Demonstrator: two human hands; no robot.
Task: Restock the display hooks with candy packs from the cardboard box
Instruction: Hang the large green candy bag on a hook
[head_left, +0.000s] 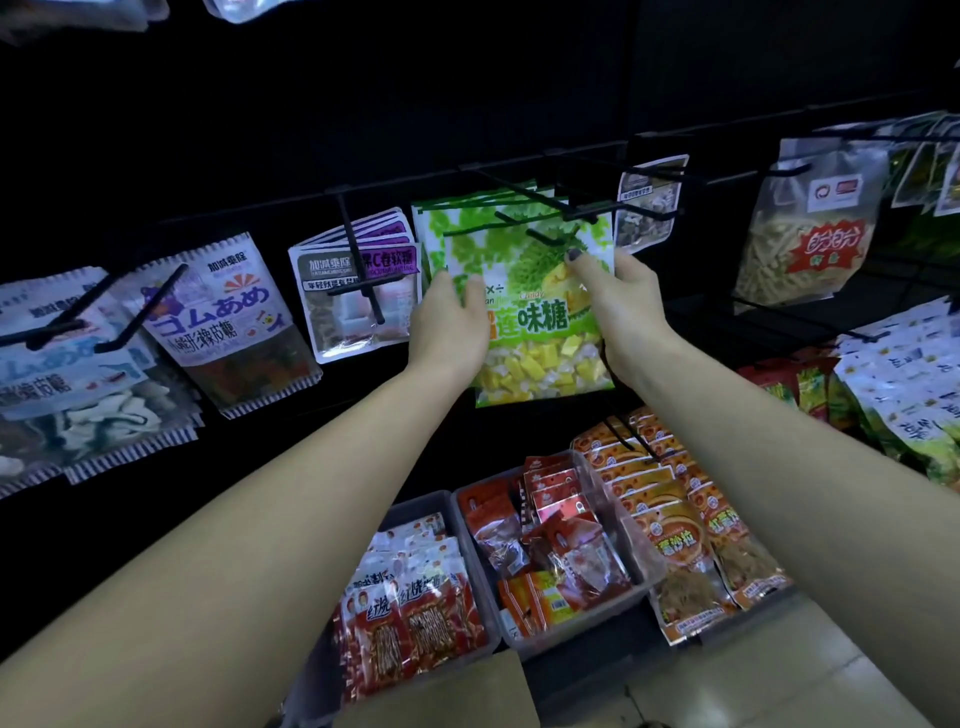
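Dim aisle, black back panel (363, 104) with display hooks (524, 200). Left hand (454, 322) and right hand (618, 296) both grip green durian candy pack (540, 322) at the hooks. Clear bins (582, 618) below; cardboard box (441, 696) nearest.

A shop: snack packs (540, 306) hang in rows on black display hooks (358, 260), with bins (582, 618) of packaged snacks on the shelf below.

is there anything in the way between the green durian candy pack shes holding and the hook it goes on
Nothing visible blocks it. Both hands, left hand and right hand, hold the green candy pack right at its black hook, where matching green packs already hang behind it. The purple packs on the neighbouring hook sit clear to the left.
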